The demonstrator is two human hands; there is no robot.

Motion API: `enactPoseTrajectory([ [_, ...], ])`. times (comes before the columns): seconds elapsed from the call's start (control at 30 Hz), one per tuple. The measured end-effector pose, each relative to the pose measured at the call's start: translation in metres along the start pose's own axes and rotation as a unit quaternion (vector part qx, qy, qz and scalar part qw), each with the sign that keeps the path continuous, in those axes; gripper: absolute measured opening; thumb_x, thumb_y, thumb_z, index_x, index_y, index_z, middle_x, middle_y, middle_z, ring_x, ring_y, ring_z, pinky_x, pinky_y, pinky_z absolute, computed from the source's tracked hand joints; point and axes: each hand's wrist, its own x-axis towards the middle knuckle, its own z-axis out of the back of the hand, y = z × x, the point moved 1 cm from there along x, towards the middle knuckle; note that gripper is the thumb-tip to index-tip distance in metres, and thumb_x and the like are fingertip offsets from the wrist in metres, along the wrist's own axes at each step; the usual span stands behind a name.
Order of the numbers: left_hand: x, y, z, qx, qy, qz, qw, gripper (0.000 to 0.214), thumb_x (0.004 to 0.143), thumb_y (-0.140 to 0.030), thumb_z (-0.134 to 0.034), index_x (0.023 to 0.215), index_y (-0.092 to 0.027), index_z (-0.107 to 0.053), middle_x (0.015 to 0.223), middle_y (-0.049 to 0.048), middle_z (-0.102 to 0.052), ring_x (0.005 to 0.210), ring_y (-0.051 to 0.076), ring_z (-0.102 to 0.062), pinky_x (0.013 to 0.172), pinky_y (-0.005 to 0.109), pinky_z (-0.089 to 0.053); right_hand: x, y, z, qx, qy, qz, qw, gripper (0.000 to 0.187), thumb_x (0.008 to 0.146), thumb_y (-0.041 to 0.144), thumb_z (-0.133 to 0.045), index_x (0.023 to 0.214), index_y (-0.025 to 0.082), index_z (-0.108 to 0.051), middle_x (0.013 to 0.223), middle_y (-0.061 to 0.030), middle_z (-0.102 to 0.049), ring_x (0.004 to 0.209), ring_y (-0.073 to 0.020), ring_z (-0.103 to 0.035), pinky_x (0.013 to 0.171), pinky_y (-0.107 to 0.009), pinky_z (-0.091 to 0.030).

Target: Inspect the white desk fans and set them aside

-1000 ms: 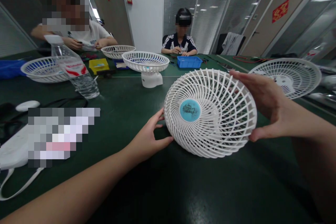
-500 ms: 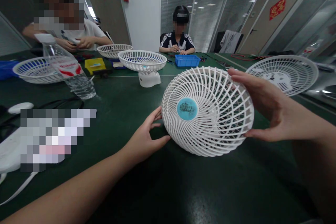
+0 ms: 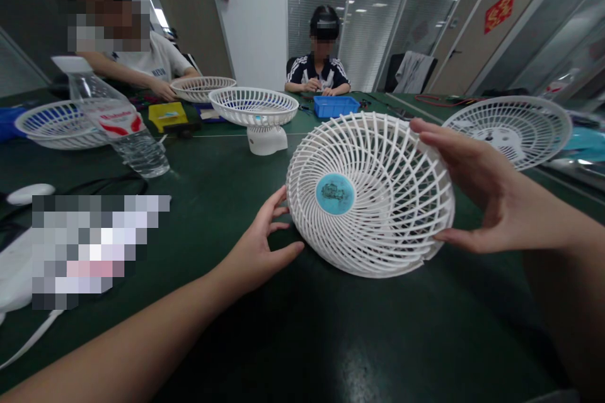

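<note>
A white fan guard (image 3: 378, 201) with curved ribs and a round blue badge (image 3: 335, 194) is tilted up in front of me, its badge side towards me. My right hand (image 3: 486, 189) grips its right rim, fingers at the upper edge and thumb at the lower right. At the left rim, my left hand (image 3: 259, 239) has its fingertips against the edge and the thumb by the lower left. Part of the left fingers is hidden behind the ribs. Beyond the guard stands a white fan head on a short base (image 3: 267, 138).
A water bottle (image 3: 125, 129) leans at the left, near a blurred-out item (image 3: 94, 252). More guards lie at the left (image 3: 47, 132), back (image 3: 201, 89) and right (image 3: 539, 129). Blue (image 3: 336, 107) and yellow (image 3: 167, 114) bins stand farther back. Two people sit across the green table (image 3: 227, 340).
The fan guard has turned and tilted slightly between my hands; a small notch now shows on its lower right rim. The person at the left has moved their hands towards a guard.
</note>
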Motion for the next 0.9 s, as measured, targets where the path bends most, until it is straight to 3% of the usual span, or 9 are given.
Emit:
enactPoseTrajectory([
  [0.27, 0.0006, 0.0004, 0.0007, -0.018, 0.000, 0.010, 1.000, 0.085, 0.074, -0.023, -0.069, 0.145, -0.027, -0.021, 0.151, 0.0129, -0.026, 0.126, 0.030, -0.042, 0.094, 0.043, -0.046, 0.0003, -0.0017, 0.0006, -0.011, -0.005, 0.028, 1.000, 0.105, 0.055, 0.031, -0.082, 0.145, 0.034, -0.030, 0.150, -0.0026, -0.023, 0.140, -0.0311, -0.021, 0.116, -0.053, -0.024],
  [0.5, 0.0005, 0.0024, -0.0007, -0.045, 0.002, 0.020, 0.999, 0.084, 0.075, -0.022, -0.068, 0.143, -0.027, -0.020, 0.152, 0.0126, -0.024, 0.111, 0.024, -0.053, 0.091, 0.041, -0.046, 0.0012, -0.0053, -0.0004, -0.003, -0.014, 0.048, 0.999, 0.105, 0.054, 0.031, -0.083, 0.145, 0.030, -0.032, 0.150, -0.0058, -0.024, 0.140, -0.0334, -0.020, 0.116, -0.057, -0.019],
  [0.9, 0.0013, 0.0023, -0.0018, -0.055, -0.003, 0.033, 0.998, 0.081, 0.076, -0.022, -0.068, 0.142, -0.026, -0.021, 0.151, 0.0122, -0.026, 0.110, 0.022, -0.053, 0.088, 0.038, -0.047, 0.0034, -0.0064, -0.0049, -0.002, -0.032, 0.061, 0.998, 0.098, 0.055, 0.031, -0.082, 0.142, 0.032, -0.037, 0.150, -0.0029, -0.025, 0.140, -0.0324, -0.020, 0.116, -0.058, -0.018],
])
